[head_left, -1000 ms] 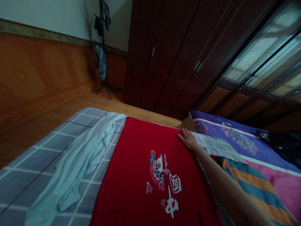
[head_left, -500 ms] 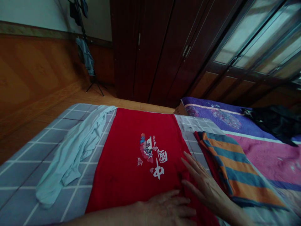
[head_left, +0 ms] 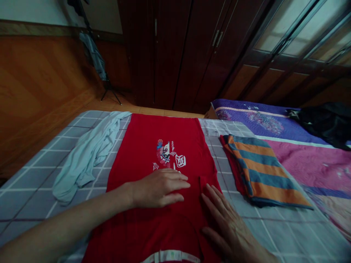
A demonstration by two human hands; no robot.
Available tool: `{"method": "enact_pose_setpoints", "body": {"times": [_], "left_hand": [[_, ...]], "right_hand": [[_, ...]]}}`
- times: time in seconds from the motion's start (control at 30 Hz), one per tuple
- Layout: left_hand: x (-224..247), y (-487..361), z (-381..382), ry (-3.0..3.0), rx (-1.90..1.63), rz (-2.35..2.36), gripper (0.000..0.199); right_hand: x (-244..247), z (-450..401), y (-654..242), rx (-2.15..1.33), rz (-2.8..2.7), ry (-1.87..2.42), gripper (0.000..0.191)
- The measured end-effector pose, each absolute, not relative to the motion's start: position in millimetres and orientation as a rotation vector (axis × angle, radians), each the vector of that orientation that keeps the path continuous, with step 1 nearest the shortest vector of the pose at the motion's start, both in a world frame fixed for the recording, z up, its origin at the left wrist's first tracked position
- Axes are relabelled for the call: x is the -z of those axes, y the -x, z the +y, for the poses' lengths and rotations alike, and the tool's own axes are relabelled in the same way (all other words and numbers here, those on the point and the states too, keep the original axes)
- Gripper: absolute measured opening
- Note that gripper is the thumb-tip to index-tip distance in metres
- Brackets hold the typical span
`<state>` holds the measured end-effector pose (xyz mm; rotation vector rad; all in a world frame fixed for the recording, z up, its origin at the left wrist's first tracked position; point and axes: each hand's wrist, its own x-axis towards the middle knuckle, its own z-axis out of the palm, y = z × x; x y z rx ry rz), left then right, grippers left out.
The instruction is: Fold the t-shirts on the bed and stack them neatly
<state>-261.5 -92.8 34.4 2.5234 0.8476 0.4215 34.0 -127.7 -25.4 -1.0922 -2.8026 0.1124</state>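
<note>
A red T-shirt (head_left: 161, 128) with a printed figure and white characters lies spread on the grey checked bed sheet (head_left: 79, 157). Its neckline, with a pale band and label, shows at the bottom edge. My left hand (head_left: 163, 188) is over the middle of the shirt, fingers extended, covering part of the print. My right hand (head_left: 225, 219) rests on the shirt's right side by a folded-over sleeve, fingers stretched and slightly apart. Neither hand grips anything.
A light blue garment (head_left: 90, 153) lies crumpled on the left. At right sits a folded orange and blue striped garment (head_left: 268, 171) with red cloth under it. Beyond are a purple and pink bedspread (head_left: 255, 120), a black garment (head_left: 326, 122), a dark wardrobe (head_left: 170, 54) and a clothes stand (head_left: 94, 54).
My left hand has moved up and left onto the shirt's middle. My right hand is slightly lower, by a sleeve now folded inward. The view has tilted down, bringing the neckline into sight.
</note>
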Motion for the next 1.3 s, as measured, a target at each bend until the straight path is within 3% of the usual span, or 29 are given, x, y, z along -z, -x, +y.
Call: {"method": "enact_pose_setpoints", "body": {"times": [0.17, 0.3, 0.63, 0.73, 0.9, 1.0, 1.17, 1.3], "left_hand": [[-32, 333, -116, -2.628, -0.183, 1.13, 0.033], [-25, 370, -160, -2.585, -0.014, 1.252, 0.044], [-10, 368, -249, -2.446, 0.025, 1.376, 0.073], [-7, 364, -255, -2.482, 0.056, 1.397, 0.074], [2, 363, -263, -2.569, 0.038, 1.406, 0.078], [8, 366, -268, -2.588, 0.042, 1.397, 0.084], [12, 364, -263, -2.65, -0.08, 1.409, 0.069], [12, 367, -255, -2.609, -0.243, 1.394, 0.055]], "right_hand": [[7, -151, -48, -0.173, -2.92, 0.907, 0.076], [5, -155, -59, -0.152, -2.938, 0.791, 0.076], [21, -145, -64, 0.066, -2.935, 0.627, 0.072], [28, -140, -62, 0.103, -2.861, 0.582, 0.064], [35, -128, -57, 0.06, -2.769, 0.676, 0.036], [33, -130, -55, 0.057, -2.845, 0.725, 0.041], [35, -137, -57, 0.16, -2.894, 0.649, 0.059], [36, -132, -57, 0.165, -2.815, 0.602, 0.053]]}}
